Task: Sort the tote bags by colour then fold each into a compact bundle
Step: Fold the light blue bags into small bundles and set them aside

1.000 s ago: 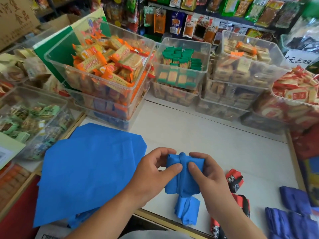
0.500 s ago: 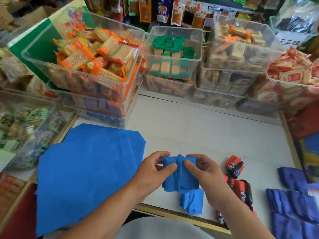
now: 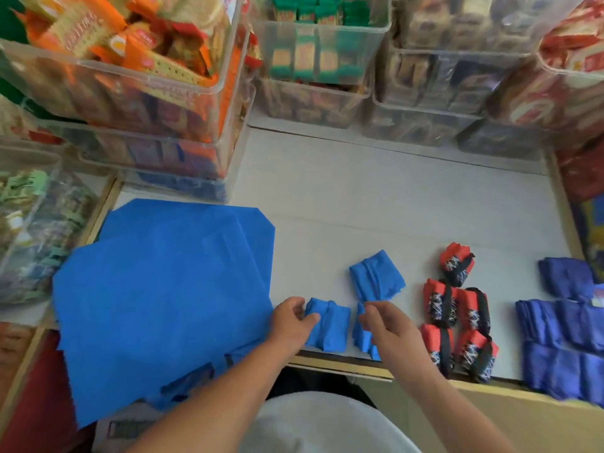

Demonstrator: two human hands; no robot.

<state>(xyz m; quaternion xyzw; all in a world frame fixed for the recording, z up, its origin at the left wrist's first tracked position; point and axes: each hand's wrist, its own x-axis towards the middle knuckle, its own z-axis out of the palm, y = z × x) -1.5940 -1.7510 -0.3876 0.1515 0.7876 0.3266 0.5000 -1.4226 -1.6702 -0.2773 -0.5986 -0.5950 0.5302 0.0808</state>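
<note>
The left hand (image 3: 292,322) rests at the near edge of the table (image 3: 376,204), its thumb and fingertips pinched lightly on the left side of a folded bright blue bundle (image 3: 328,328) that lies flat on the surface. Just to the right of that grip, across a narrow strip of bare table, the right hand (image 3: 387,326) hovers with its fingers curled and thumb close to them; it covers part of a second blue bundle (image 3: 361,338), and whether it actually holds that cloth cannot be told. Beyond the right hand, touching its fingertips or nearly so, lies a third blue bundle (image 3: 376,277), looser and tilted. To the left of the left hand, and partly under its wrist, a stack of unfolded blue tote bags (image 3: 163,295) spreads flat and hangs over the table's near edge. To the right of the right hand, close beside it, stand red bundles wrapped with black straps (image 3: 456,318), grouped together, one set farther back. Farther right again lies a group of dark blue folded bundles (image 3: 562,338), well apart from both hands. Beyond everything, at the far side of the table, clear plastic bins of packaged snacks (image 3: 137,76) are stacked in a row.
</note>
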